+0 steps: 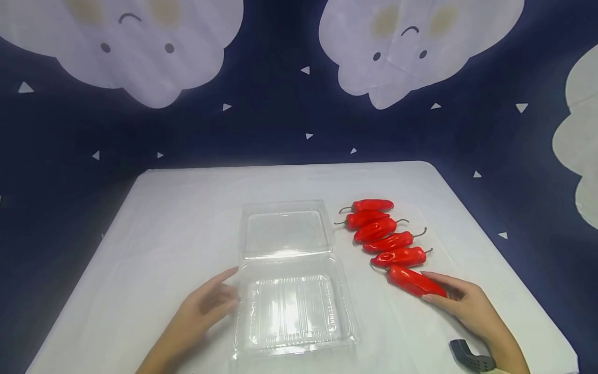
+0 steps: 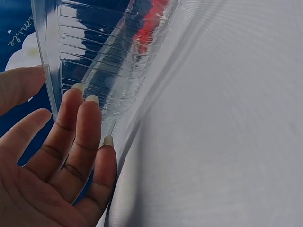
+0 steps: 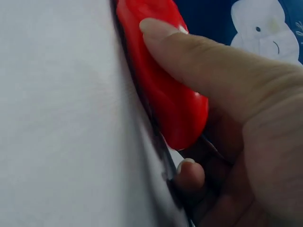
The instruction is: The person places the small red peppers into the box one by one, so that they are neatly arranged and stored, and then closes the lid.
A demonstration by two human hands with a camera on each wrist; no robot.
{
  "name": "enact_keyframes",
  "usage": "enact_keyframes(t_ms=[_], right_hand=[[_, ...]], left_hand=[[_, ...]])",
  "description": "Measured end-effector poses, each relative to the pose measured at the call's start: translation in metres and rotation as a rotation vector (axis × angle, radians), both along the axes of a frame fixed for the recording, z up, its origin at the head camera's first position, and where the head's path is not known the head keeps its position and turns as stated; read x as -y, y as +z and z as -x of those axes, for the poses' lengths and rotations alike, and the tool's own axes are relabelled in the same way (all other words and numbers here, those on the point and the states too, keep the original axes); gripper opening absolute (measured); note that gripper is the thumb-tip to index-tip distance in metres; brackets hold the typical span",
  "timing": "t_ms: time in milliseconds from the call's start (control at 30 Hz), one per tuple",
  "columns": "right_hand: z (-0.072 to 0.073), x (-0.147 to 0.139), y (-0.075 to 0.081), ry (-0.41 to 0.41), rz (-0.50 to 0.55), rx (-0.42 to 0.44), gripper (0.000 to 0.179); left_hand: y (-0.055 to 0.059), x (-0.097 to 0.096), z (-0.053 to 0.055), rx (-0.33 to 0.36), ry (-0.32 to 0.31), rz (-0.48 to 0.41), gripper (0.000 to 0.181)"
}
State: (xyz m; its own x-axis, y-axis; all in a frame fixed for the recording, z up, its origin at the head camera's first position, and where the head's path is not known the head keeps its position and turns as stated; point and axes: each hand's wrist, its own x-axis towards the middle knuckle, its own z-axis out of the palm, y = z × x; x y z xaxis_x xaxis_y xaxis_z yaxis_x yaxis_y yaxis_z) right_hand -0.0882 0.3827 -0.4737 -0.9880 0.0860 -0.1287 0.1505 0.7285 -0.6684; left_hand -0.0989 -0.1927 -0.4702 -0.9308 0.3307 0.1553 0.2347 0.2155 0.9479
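Observation:
My right hand [image 1: 472, 304] holds the nearest red chili pepper [image 1: 413, 282] by its blunt end, thumb on one side and fingers on the other. In the right wrist view the thumb presses along this glossy pepper [image 3: 163, 80], and the fingers are partly hidden behind it. At the left edge of an opened clear plastic clamshell box [image 1: 243, 340], my left hand [image 1: 198, 311] has its fingers loosely bent. The left wrist view has its fingertips against or very close to the box's ribbed wall [image 2: 102, 61]; firm contact is hard to tell.
Several more red peppers [image 1: 397, 256] lie in a slanting row right of the box, stems pointing different ways. The box's lid [image 1: 287, 228] lies flat behind its base. A white table [image 1: 177, 223] carries everything, with a dark blue cloud-patterned cloth [image 1: 280, 124] behind it.

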Motion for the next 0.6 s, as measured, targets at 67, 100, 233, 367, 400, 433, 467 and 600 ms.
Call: enact_keyframes(t_ms=[67, 100, 233, 367, 400, 433, 467, 600], right_hand=[[0.000, -0.002, -0.002, -0.007, 0.008, 0.011, 0.072], [0.000, -0.003, -0.002, -0.012, 0.007, 0.013, 0.072], [0.002, -0.003, -0.001, -0.021, -0.006, 0.012, 0.071], [0.001, -0.002, 0.004, -0.029, 0.005, 0.001, 0.070], [0.001, -0.002, 0.005, -0.033, 0.013, 0.002, 0.071], [0.000, -0.002, 0.007, -0.039, 0.023, 0.000, 0.071], [0.000, -0.002, 0.009, -0.041, 0.037, 0.001, 0.070], [-0.001, -0.003, 0.021, -0.062, 0.069, -0.019, 0.070]], left_hand=[[-0.001, 0.000, 0.001, -0.003, -0.004, -0.002, 0.060], [-0.001, 0.001, 0.001, -0.007, -0.007, -0.003, 0.059], [-0.001, 0.002, 0.000, -0.019, 0.002, 0.010, 0.058], [-0.001, 0.003, 0.000, -0.019, 0.022, 0.024, 0.056], [-0.001, 0.003, 0.000, -0.017, 0.025, 0.027, 0.056], [-0.001, 0.003, 0.000, -0.014, 0.026, 0.027, 0.055], [-0.001, 0.003, 0.000, -0.012, 0.025, 0.024, 0.055], [0.000, 0.003, 0.000, -0.020, 0.013, 0.016, 0.054]])
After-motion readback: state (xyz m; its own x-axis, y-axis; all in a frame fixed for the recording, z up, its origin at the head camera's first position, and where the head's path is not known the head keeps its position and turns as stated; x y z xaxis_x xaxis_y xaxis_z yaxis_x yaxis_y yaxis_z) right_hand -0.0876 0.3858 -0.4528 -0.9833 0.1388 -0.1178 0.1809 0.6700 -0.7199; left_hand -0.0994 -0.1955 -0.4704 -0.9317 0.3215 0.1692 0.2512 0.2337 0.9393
